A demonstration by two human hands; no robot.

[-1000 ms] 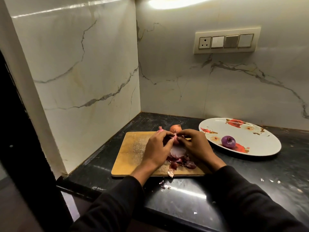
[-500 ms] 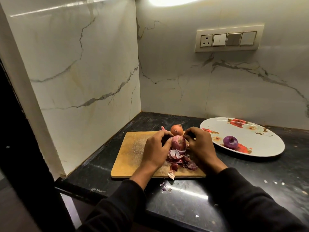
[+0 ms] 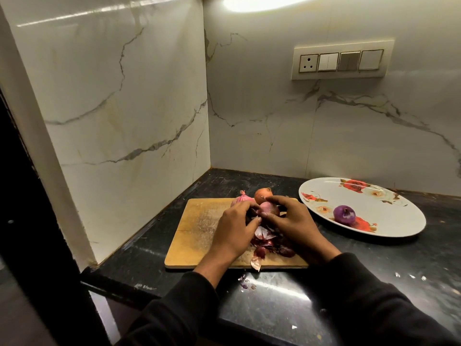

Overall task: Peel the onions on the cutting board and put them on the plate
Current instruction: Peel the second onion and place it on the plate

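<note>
Both hands curl around one onion (image 3: 269,209) above the peels (image 3: 265,242). The left hand (image 3: 235,227) grips its left side. The right hand (image 3: 293,222) pinches from the right.

White marble-veined walls (image 3: 124,101) meet in a corner above a black stone counter (image 3: 374,283); a 4-module switch panel (image 3: 341,61) sits under a bright overhead light (image 3: 262,2).

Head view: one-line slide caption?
Both hands, left hand and right hand, grip onion over cutting board; peeled onion on plate.
</note>
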